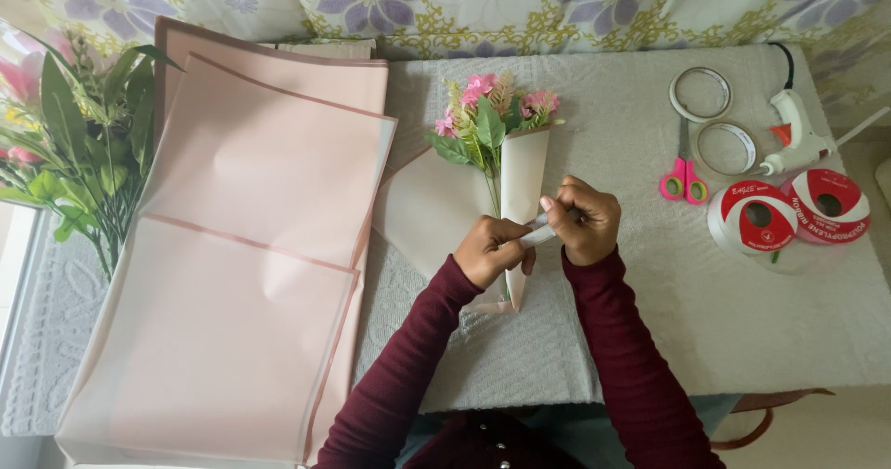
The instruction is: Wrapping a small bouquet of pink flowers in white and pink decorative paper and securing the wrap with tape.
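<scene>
Head view shows left hand (pixel 492 251) gripping the paper-wrapped bouquet (pixel 506 167) while right hand (pixel 583 220) pinches tape (pixel 538 232) across it; I'd say keep the fold tight.

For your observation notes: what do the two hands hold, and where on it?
Both hands, left and right, hold the wrapped bouquet at its narrow lower stem end.
</scene>
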